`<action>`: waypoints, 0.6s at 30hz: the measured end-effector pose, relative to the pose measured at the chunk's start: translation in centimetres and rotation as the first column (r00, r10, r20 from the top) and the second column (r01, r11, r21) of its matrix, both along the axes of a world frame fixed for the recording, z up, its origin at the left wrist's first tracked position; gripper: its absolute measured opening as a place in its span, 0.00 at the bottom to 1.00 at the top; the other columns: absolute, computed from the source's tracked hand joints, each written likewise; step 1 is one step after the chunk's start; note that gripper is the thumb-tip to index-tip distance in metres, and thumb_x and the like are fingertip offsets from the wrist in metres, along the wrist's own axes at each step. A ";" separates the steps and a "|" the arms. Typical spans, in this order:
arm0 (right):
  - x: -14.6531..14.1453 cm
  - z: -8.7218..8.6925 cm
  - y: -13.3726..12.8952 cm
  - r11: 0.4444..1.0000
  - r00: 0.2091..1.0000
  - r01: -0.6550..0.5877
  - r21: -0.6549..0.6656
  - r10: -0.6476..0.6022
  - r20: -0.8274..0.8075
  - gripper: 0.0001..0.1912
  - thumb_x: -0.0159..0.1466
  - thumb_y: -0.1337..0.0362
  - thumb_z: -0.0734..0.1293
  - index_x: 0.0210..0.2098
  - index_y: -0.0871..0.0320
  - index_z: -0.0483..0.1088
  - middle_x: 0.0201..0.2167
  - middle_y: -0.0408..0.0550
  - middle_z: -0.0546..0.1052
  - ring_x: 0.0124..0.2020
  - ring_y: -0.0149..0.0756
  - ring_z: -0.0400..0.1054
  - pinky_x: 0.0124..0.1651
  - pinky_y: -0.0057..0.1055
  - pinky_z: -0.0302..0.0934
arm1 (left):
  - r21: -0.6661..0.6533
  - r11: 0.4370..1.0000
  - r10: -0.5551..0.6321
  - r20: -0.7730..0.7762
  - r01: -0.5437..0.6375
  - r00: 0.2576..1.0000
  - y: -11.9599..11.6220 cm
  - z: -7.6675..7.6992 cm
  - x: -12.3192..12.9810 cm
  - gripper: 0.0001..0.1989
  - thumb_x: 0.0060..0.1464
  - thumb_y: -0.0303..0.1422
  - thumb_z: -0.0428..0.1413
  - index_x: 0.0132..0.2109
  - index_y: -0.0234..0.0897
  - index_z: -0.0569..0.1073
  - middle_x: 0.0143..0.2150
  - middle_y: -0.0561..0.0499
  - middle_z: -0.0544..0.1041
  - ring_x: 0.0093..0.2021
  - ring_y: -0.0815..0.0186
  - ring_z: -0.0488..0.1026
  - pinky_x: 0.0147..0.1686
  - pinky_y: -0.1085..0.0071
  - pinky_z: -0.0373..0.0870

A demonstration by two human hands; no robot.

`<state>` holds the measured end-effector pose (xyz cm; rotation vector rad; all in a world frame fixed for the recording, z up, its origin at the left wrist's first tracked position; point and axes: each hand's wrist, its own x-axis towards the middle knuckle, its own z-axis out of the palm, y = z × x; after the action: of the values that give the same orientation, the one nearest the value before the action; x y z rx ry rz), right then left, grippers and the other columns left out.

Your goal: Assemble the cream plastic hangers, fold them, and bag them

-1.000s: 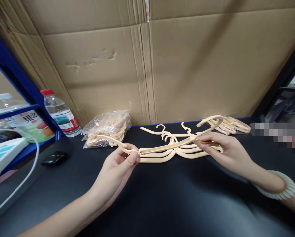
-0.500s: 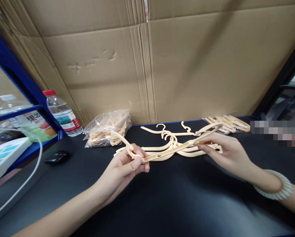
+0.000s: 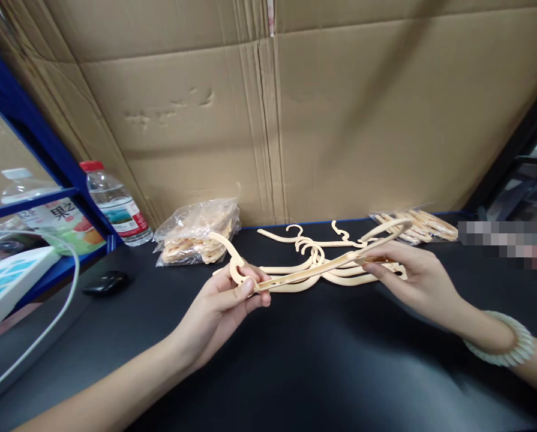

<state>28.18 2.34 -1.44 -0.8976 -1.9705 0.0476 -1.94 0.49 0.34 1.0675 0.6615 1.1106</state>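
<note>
A beige plastic hanger (image 3: pixel 304 274) is held up above the black table, its long bar slanting up to the right and a curved piece rising at each end. My left hand (image 3: pixel 230 306) pinches its left end where the curved piece meets the bar. Closed on the right part of the same hanger is my right hand (image 3: pixel 407 276), a pale beaded bracelet on that wrist. Just behind the bar lie several beige hangers (image 3: pixel 290 288) with overlapping hooks, partly hidden by the held one. Farther back rests another hanger (image 3: pixel 277 237) with its hook toward the cardboard.
A clear bag of beige hanger parts (image 3: pixel 196 231) stands at the back left, and another bag (image 3: pixel 423 227) at the back right. On the left are a black mouse (image 3: pixel 106 283), a red-capped water bottle (image 3: pixel 119 213), a white cable (image 3: pixel 72 294) and a blue shelf frame (image 3: pixel 29 201). Cardboard (image 3: pixel 196 132) walls the back.
The left end of the held hanger has tipped slightly, its curved piece now standing steeper. Both hands keep their grip, nearly in the same place. The view has shifted a little.
</note>
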 end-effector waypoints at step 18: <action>-0.5 0.2 -0.6 0.999 0.998 -0.049 0.018 0.049 0.039 0.08 0.64 0.71 0.65 0.40 0.54 0.72 0.33 0.42 0.77 0.34 0.31 0.72 0.39 0.26 0.66 | 0.042 0.999 -0.012 -0.062 0.014 0.998 0.0 -0.4 0.2 0.09 0.49 0.32 0.65 0.31 0.35 0.72 0.29 0.54 0.70 0.29 0.70 0.68 0.33 0.75 0.64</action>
<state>27.71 1.70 -1.25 -0.8439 -2.0257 0.0402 -1.75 0.45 -0.10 1.1441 0.6815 1.0883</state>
